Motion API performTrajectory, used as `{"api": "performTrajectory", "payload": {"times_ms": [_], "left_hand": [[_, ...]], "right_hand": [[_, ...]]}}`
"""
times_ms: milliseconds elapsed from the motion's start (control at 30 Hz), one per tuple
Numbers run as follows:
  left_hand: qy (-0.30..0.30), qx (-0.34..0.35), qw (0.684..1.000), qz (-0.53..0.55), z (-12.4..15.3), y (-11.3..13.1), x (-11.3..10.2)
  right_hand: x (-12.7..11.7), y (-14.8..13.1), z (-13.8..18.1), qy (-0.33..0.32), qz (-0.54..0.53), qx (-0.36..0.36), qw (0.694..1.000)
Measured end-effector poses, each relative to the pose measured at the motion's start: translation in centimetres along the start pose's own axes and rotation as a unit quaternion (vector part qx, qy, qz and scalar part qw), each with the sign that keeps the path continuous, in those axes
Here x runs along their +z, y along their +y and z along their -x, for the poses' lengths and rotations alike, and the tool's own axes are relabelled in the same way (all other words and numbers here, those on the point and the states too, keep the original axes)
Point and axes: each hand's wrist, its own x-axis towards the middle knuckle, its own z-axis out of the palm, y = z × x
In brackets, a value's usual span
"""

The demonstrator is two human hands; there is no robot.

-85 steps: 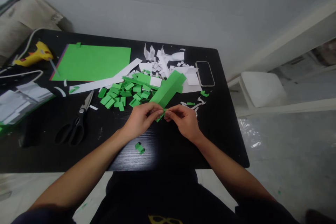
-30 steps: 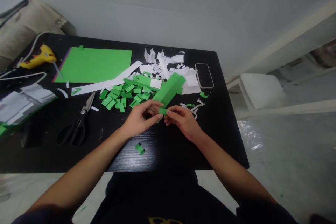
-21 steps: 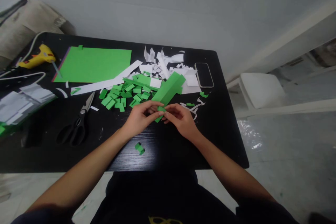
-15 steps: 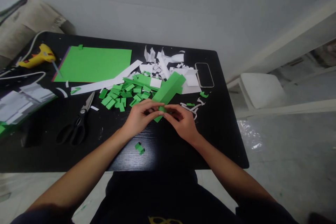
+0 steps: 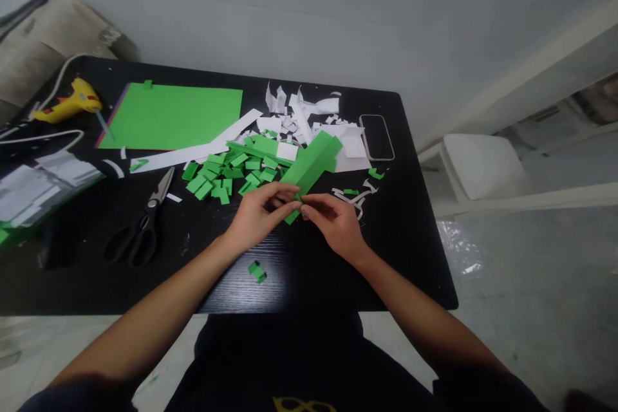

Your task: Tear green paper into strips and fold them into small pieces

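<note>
My left hand (image 5: 261, 215) and my right hand (image 5: 335, 222) meet over the middle of the black table (image 5: 386, 238). Both pinch the near end of a long folded green paper strip (image 5: 311, 164) that runs away to the upper right. The fingertips touch at the strip's end, and what lies under them is hidden. A pile of small green paper pieces (image 5: 226, 174) lies just beyond my left hand. One folded green piece (image 5: 257, 271) sits alone on the table nearer to me.
Black-handled scissors (image 5: 140, 225) lie at the left. A green paper sheet (image 5: 176, 117), white paper scraps (image 5: 299, 116), a phone (image 5: 377, 136) and a yellow glue gun (image 5: 70, 100) sit further back. A white stool (image 5: 483, 164) stands right of the table.
My fingers have shifted along the strip's near end, with the right fingertips closing in on the left ones. The strip and the rest of the table stay put.
</note>
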Motion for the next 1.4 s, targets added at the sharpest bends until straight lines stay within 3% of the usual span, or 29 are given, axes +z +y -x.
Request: {"api": "performTrajectory", "payload": {"times_ms": [600,1033,1400], "left_hand": [[-0.002,0.001,1.0,-0.01,0.13,0.18,0.08],[0.001,0.058,0.998,-0.036,0.0,0.14,-0.01],[0.011,0.061,0.997,-0.048,0.07,-0.25,0.17]], "right_hand": [[0.03,0.1,0.04,-0.001,0.008,0.003,1.0],[-0.22,0.3,-0.25,0.005,0.052,-0.019,0.998],[-0.18,0.27,-0.48,0.002,-0.021,0.02,1.0]]}}
